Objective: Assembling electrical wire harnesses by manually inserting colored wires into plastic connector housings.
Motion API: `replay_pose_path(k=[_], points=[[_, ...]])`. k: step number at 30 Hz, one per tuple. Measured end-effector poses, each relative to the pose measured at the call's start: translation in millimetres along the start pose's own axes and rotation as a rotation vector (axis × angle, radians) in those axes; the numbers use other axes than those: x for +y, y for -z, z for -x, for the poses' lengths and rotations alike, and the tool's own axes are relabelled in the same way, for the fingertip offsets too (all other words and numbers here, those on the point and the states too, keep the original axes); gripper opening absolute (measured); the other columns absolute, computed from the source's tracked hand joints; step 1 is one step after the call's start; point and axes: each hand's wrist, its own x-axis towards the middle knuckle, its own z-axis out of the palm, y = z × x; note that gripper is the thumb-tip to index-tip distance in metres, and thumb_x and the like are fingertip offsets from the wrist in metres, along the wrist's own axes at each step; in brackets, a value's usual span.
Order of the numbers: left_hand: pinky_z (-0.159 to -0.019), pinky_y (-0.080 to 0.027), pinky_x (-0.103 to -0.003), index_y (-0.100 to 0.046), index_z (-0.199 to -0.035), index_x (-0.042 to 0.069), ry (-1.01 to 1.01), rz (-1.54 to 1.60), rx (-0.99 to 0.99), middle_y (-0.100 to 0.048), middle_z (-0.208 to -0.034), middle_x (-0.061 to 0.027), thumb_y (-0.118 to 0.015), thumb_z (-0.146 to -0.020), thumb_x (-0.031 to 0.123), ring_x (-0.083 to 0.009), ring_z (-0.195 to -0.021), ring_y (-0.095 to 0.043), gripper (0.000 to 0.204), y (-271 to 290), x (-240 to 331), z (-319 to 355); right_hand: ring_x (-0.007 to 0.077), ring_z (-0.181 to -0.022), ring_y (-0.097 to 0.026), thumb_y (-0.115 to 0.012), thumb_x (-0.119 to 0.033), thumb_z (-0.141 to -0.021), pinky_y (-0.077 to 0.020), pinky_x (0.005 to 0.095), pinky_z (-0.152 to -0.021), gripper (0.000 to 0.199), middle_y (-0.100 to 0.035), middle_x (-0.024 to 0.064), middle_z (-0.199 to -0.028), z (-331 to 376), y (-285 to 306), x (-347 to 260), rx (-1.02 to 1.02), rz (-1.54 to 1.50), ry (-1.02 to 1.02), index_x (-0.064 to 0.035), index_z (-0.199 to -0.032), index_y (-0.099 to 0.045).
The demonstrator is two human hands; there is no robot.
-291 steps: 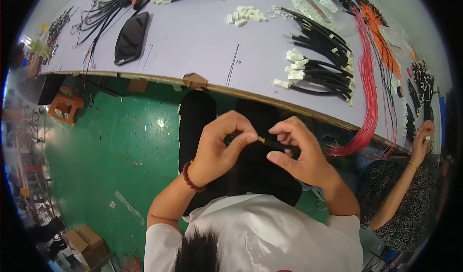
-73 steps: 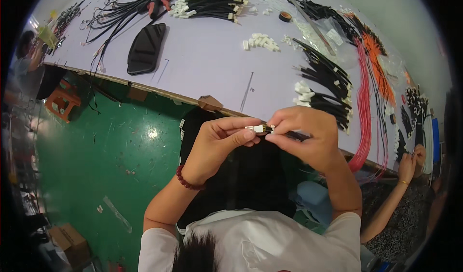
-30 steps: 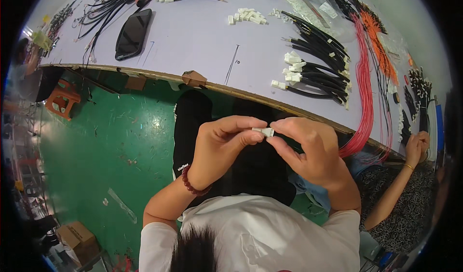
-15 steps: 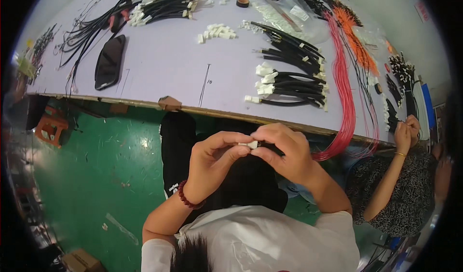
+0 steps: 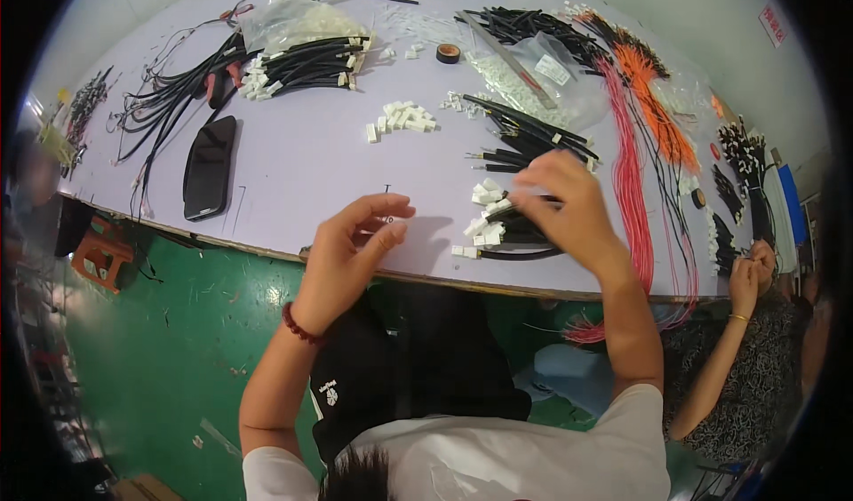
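Head view: right hand [image 5: 569,208] on black cable bundle [image 5: 515,234]; clear bag [image 5: 293,21] holds cables.

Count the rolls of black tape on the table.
2: one tape roll near the table's far middle, another by the right edge beside the red wires. Others may be hidden.

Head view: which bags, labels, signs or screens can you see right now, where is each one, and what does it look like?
Phone: dark blank screen, flat near the table's left front edge, black rounded rectangle.
Clear plastic bag: far left-centre, crumpled, over black wire bundles.
Second clear bag: far centre-right, holds small white parts, with a white rectangular label.
Wall sign: upper right, small white rectangle with red print.
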Motion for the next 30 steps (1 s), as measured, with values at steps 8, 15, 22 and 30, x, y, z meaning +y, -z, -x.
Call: replay_pose_path(k=[8,15,22,30], points=[[-0.075,-0.051,-0.024,-0.064,-0.111,0.001,-0.135,-0.24,-0.03,-0.068,-0.106,-0.0046,-0.062,-0.091,0.009,-0.0091,-0.083,-0.061,0.022,9,7,-50,0.0304,-0.091,-0.059,-0.066,-0.007,-0.077,-0.0471,0.0376,-0.077,0.018,-0.059,0.0095,-0.093,-45,-13,60,-0.126,0.344,-0.137,-0.005,-0.094,-0.063],[-0.077,-0.051,-0.025,-0.063,-0.113,0.001,-0.049,-0.091,-0.104,-0.068,-0.105,-0.0055,-0.063,-0.09,0.008,-0.0099,-0.085,-0.062,0.024,-10,9,-37,0.0282,-0.086,-0.058,-0.068,-0.006,-0.075,-0.046,0.0384,-0.075,0.015,-0.06,0.0085,-0.09,-36,3,48,-0.017,0.256,-0.051,-0.0041,-0.088,-0.06],[-0.075,-0.051,-0.024,-0.059,-0.119,0.0,-0.009,0.148,-0.189,-0.068,-0.105,-0.0078,-0.064,-0.091,0.011,-0.0097,-0.085,-0.061,0.031,-34,11,-19,0.0208,-0.081,-0.058,-0.07,0.001,-0.073,-0.0471,0.0302,-0.073,0.021,-0.059,0.0073,-0.087,-28,16,8,-0.035,-0.155,-0.086,-0.0023,-0.091,-0.061],[-0.074,-0.052,-0.025,-0.053,-0.117,0.0,0.041,0.595,-0.196,-0.065,-0.097,-0.0064,-0.064,-0.092,0.015,-0.0104,-0.084,-0.061,0.031,-53,12,13,0.0248,-0.074,-0.06,-0.074,0.004,-0.067,-0.0486,0.0334,-0.062,0.024,-0.058,0.0104,-0.086,8,22,-67,0.009,-0.122,0.233,-0.0023,-0.088,-0.063]])
